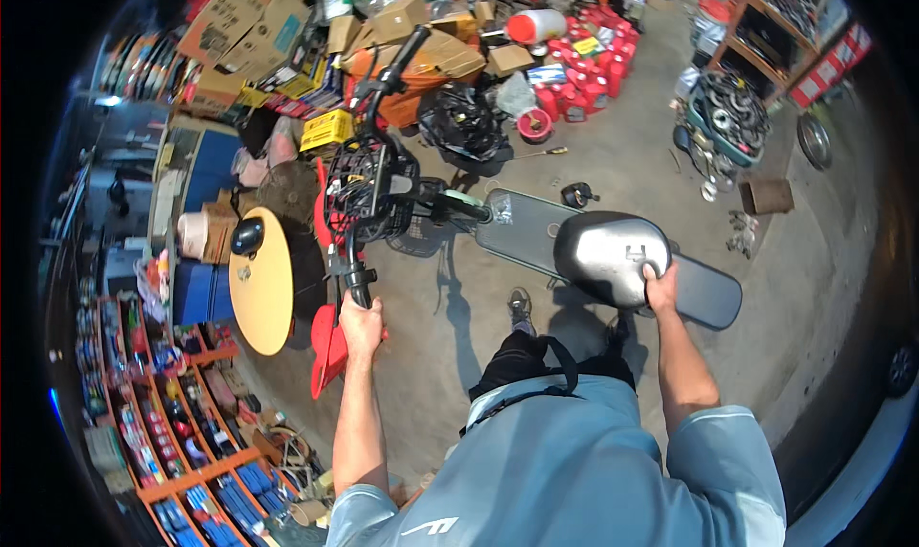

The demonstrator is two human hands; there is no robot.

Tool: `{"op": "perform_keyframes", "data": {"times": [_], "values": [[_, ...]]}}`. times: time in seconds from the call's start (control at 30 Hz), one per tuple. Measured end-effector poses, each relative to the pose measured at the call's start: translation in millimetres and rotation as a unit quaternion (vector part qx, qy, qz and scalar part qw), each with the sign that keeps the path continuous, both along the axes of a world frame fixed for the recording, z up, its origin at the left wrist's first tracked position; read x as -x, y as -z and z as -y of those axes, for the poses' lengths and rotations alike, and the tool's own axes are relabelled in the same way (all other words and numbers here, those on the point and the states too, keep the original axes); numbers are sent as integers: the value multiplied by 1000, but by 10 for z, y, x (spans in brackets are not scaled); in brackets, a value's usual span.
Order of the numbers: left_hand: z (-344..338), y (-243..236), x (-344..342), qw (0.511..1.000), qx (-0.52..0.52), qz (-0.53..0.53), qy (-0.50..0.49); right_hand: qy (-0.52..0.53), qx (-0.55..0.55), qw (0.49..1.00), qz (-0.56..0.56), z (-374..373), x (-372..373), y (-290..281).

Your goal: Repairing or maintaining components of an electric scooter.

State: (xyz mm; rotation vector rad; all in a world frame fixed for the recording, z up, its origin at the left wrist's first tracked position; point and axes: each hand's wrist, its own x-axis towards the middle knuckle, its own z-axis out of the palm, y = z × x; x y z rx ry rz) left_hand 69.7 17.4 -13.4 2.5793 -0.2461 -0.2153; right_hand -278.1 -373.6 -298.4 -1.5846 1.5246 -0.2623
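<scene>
An electric bike stands across in front of me, its handlebar (378,145) to the left. My left hand (362,329) is wrapped around the near black handlebar grip (358,284). A wire basket (369,178) with cables over it sits at the front. My right hand (661,287) grips the near right edge of the rounded, shiny black saddle (608,250), thumb on top and the other fingers mostly hidden. Behind the saddle extends a flat dark rear seat (710,293). The grey footboard (525,223) lies between saddle and handlebar.
A round yellow-topped stool (260,284) and a red panel (328,356) stand left of the bike. Beyond it are a black bag (464,126), red bottles (589,64) and cardboard boxes (235,30). A bin of metal parts (732,116) is far right; orange shelves (182,470) are near left.
</scene>
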Motion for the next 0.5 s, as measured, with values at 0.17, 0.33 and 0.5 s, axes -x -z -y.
{"op": "perform_keyframes", "data": {"times": [0.17, 0.33, 0.5], "values": [[-152, -58, -61, 996, -67, 61, 10, -2, 15, 1000, 23, -47, -38, -54], [-227, -97, -304, 994, -102, 47, -5, 4, 13, 1000, 4, 15, -27, 42], [-211, -82, -303, 971, -196, 134, -19, -8, -7, 1000, 14, 43, -122, -51]]}}
